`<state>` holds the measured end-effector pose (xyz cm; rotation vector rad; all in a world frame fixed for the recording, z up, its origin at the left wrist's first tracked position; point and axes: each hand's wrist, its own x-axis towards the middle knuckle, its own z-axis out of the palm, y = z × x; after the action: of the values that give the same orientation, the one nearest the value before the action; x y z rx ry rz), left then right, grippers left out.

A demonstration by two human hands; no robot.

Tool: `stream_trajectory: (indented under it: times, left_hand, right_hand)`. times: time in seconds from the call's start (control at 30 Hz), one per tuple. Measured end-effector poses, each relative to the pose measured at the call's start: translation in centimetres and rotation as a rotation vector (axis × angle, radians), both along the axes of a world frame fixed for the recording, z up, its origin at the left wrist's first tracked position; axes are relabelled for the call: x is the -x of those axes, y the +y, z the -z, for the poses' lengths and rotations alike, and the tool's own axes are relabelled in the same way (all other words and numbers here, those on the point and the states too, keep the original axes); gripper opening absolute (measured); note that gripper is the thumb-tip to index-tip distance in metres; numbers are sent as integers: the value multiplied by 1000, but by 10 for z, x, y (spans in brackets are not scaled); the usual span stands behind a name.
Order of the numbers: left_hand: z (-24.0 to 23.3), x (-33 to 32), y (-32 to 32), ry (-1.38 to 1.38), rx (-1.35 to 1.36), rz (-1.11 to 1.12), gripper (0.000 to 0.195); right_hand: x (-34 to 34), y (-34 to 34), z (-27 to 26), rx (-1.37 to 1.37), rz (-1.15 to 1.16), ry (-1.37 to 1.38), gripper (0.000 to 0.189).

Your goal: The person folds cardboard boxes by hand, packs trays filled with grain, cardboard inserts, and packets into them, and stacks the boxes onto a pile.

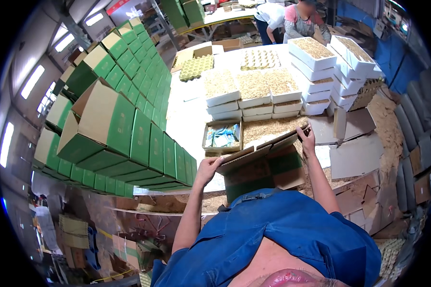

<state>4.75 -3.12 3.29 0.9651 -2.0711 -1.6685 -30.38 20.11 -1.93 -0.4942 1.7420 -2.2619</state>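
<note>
My left hand (207, 171) grips the left end of the upper edge of a cardboard carton (249, 171), its thumb on top. At the other end of that edge, my right hand (307, 140) pinches the carton between thumb and fingers. The carton looks folded flat or partly flat, with brown and green faces, and is tilted in front of my chest. Its lower part is hidden behind my blue clothing. Just beyond it, a small open box (241, 138) holds blue-and-green packets (222, 135). Loose wood shavings or husks (269, 130) lie beside that box.
Stacked green-and-brown cartons (122, 129) rise at left. White foam boxes (222, 98) filled with shavings stand ahead, with taller stacks (312, 64) at right. Egg trays (197, 68) sit farther back. Flat cardboard sheets (357, 156) lie at right. Two people (291, 19) stand beyond the table.
</note>
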Motion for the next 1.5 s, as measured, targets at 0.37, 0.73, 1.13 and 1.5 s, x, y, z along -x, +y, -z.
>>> stream_trajectory:
  times: [0.37,0.73,1.13,1.5]
  left_hand:
    - [-51,11,8,-162,136,302,48]
    - [-38,77,64,-364,797,416,82]
    - [23,98,71,-147,597,581,75]
    - [12,101,84,100,939,614,46]
  right_hand:
    - [-8,35,-49,66,-385,-93,69]
    - [-34,-14,-10,-109,-145,1,41]
    - [-18,2,-12,-345,21,130,29]
    - [-23,2,-2,-394,-5,263,70]
